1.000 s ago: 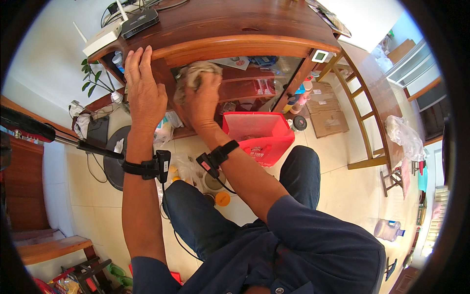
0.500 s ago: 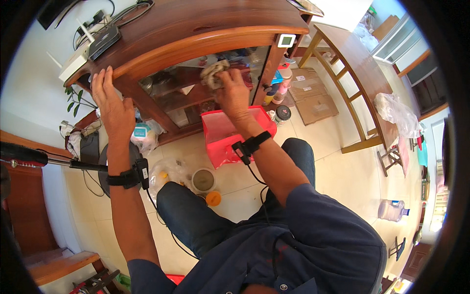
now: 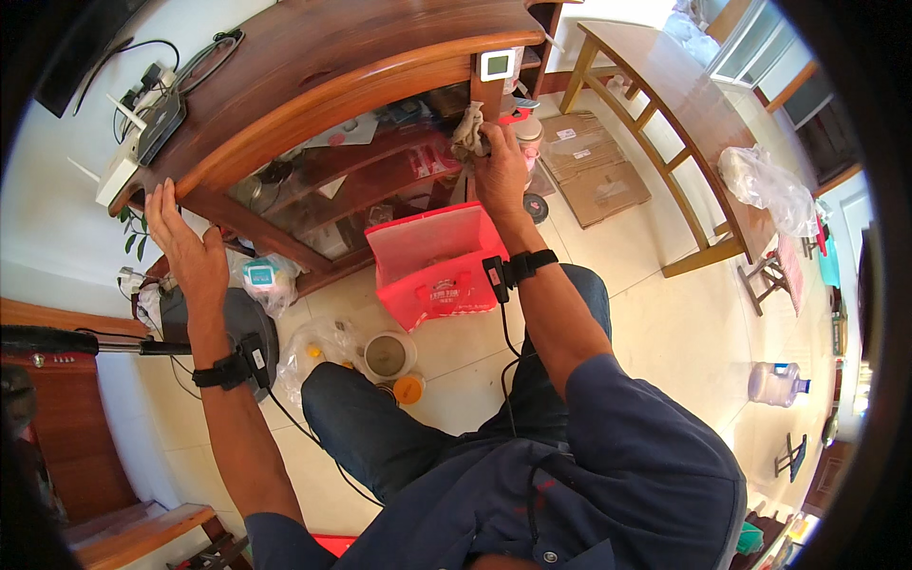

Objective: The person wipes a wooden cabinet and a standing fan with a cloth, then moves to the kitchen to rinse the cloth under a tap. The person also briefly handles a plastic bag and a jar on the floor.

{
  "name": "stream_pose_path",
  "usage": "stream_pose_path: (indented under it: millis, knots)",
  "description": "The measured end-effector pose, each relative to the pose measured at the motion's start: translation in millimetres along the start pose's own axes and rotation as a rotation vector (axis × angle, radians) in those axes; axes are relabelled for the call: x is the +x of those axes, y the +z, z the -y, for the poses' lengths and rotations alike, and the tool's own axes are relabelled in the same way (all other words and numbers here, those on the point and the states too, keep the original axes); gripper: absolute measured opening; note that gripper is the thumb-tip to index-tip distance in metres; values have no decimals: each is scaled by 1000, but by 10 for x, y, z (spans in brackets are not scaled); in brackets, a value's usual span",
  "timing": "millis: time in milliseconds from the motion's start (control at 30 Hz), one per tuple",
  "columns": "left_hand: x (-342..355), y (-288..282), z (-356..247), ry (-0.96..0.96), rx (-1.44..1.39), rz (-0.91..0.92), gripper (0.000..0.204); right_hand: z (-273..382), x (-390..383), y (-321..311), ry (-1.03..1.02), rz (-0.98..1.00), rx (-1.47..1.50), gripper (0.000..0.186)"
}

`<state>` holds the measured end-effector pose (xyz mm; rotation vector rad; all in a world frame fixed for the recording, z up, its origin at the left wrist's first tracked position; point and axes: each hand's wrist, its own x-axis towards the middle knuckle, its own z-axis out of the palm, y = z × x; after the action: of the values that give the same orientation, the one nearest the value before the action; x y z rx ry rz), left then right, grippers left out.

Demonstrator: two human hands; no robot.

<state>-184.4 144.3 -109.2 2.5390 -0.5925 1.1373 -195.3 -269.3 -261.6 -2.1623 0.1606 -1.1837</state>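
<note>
My right hand [image 3: 502, 179] grips a crumpled beige cloth [image 3: 469, 133] at the right side of the glass front [image 3: 366, 171] of a dark wooden cabinet [image 3: 351, 47]. Fingers are bent round the cloth, and part of it sticks up above them. At the cabinet's left front corner, my left hand [image 3: 186, 249] lies with its fingers stretched along the wooden edge, holding nothing. Behind the glass, shelves with assorted items show through. Below the right hand, a red bag [image 3: 432, 271] stands upright on the floor with its top open.
A small white display [image 3: 496, 65] is fixed to the cabinet's front. Routers [image 3: 157, 133] and cables sit on its left end. On the floor are a round tub [image 3: 389, 354], an orange lid [image 3: 408, 388] and flattened cardboard [image 3: 594, 176]. A wooden table [image 3: 679, 95] stands at right.
My right hand has moved the cloth rightward, from the middle of the glass to its right edge. My left hand stays at the cabinet corner. The whole view has shifted slightly.
</note>
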Motion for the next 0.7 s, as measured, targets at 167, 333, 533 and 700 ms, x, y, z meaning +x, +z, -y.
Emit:
stream_pose_path:
  millis: [167,333,533,700]
  knots:
    - [3,11,1,-24,-11,7,88,-255,-148,94,237,-149,154,31]
    - [9,22,-34,-17,1,-5,88,-431,-168,-51,567,-39,378,25]
    - [22,31,-52,-19,24,-6,88,-18,188,-125,527,-14,435,17]
    - [14,40,-44,-2,39,-2,87,174,403,-235,344,-49,578,19]
